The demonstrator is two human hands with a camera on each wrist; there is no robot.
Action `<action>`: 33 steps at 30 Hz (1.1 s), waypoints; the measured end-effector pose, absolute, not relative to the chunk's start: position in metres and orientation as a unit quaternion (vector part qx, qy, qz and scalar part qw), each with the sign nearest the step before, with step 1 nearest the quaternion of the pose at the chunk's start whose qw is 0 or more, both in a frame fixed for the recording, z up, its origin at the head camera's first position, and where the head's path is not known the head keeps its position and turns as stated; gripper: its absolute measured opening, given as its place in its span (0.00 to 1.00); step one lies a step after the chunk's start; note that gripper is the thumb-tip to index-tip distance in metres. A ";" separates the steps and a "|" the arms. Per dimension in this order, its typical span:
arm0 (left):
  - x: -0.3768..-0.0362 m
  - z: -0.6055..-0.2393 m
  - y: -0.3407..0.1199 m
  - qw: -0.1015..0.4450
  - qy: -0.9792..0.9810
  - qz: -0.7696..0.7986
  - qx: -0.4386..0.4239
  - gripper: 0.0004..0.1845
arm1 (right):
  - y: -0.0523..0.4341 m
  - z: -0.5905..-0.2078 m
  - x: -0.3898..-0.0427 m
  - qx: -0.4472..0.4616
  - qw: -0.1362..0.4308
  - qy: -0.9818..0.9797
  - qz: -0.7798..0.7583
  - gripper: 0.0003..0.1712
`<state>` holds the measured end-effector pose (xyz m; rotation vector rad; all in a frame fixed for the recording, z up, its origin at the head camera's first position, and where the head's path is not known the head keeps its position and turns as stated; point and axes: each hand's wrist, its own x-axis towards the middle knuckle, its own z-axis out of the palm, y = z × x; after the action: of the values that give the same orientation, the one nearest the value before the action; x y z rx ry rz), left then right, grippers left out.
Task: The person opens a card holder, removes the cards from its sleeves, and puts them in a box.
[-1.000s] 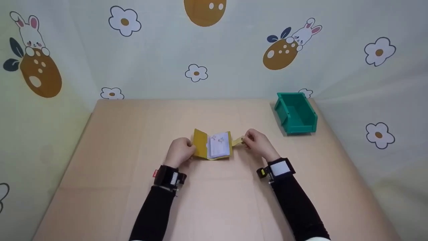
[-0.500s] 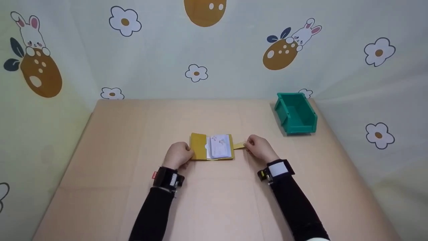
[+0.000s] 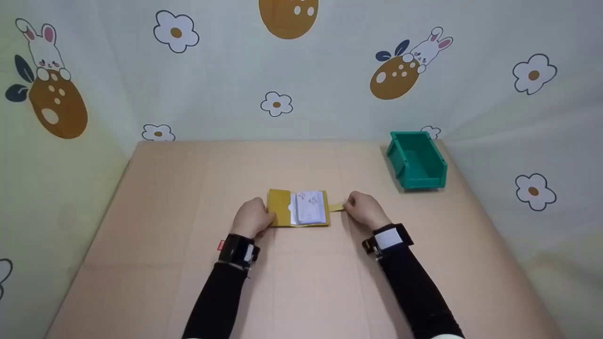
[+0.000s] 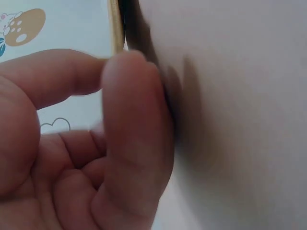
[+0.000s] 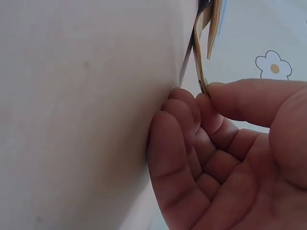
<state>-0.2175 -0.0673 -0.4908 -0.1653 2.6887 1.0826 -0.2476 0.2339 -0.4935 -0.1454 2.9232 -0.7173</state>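
A yellow card holder lies open and flat on the tan table, with white cards in its right half. My left hand grips the edge of its left cover, fingers curled. In the left wrist view, the thumb and forefinger meet just below the yellow cover edge. My right hand pinches the small yellow strap tab sticking out to the right. In the right wrist view, the thumb and fingers close on that tab.
A green plastic bin stands near the table's far right corner, its inside bare as far as I can see. A curtain printed with flowers and rabbits closes in the table at the back and both sides.
The left cover stood tilted up a second ago and now lies flat on the table. Both hands have sunk slightly with the holder, and the strap tab is stretched out level.
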 end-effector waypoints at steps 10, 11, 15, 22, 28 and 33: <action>-0.218 -0.492 -0.068 0.100 0.926 0.362 -0.035 0.07 | 0.224 -0.486 -0.243 -0.061 0.037 0.973 -0.219 0.15; -0.218 -0.492 -0.068 0.098 0.927 0.360 -0.032 0.07 | 0.223 -0.486 -0.242 -0.074 0.034 0.973 -0.217 0.18; -0.218 -0.492 -0.068 0.096 0.928 0.358 -0.028 0.07 | 0.219 -0.484 -0.238 -0.152 0.040 0.968 -0.196 0.31; -0.219 -0.491 -0.067 0.100 0.931 0.349 -0.031 0.09 | 0.206 -0.489 -0.230 -0.291 0.027 0.951 -0.102 0.31; -0.219 -0.491 -0.066 0.099 0.932 0.348 -0.027 0.08 | 0.198 -0.492 -0.224 -0.331 0.023 0.942 -0.039 0.28; -0.219 -0.492 -0.065 0.088 0.937 0.338 -0.021 0.09 | 0.196 -0.491 -0.224 -0.319 0.031 0.946 -0.037 0.27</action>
<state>-0.2189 -0.0653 -0.4916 -0.0620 2.7893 1.0071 -0.2237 0.1964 -0.4908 -0.9837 2.9160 -0.1152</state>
